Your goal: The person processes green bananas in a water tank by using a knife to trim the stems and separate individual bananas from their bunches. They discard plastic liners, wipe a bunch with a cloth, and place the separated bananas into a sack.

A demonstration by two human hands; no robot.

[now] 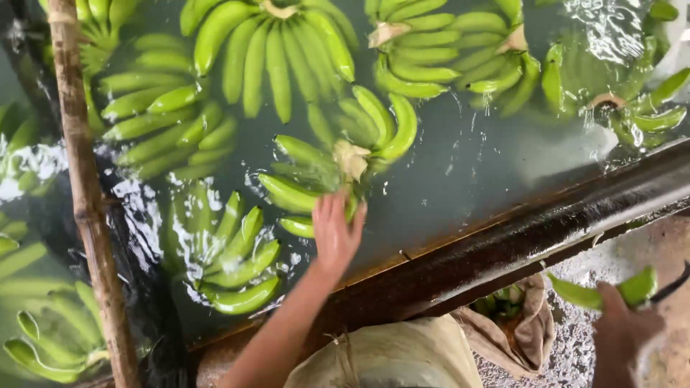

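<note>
My left hand (335, 233) reaches over the tank's rim and lies with fingers stretched on a floating bunch of green bananas (338, 154), touching its near fruits. The bunch's cut crown faces up in the greenish water (460, 179). My right hand (624, 332) is at the lower right, outside the tank, closed around a small cluster of green bananas (600, 293). A thin dark curved thing (675, 284) sticks out beside that hand; I cannot tell what it is.
Many more green banana bunches (273, 50) float across the tank. A bamboo pole (86, 201) runs down the left side. The dark wet tank rim (517, 241) crosses diagonally. A cloth sack (514, 323) with bananas sits on wet ground below.
</note>
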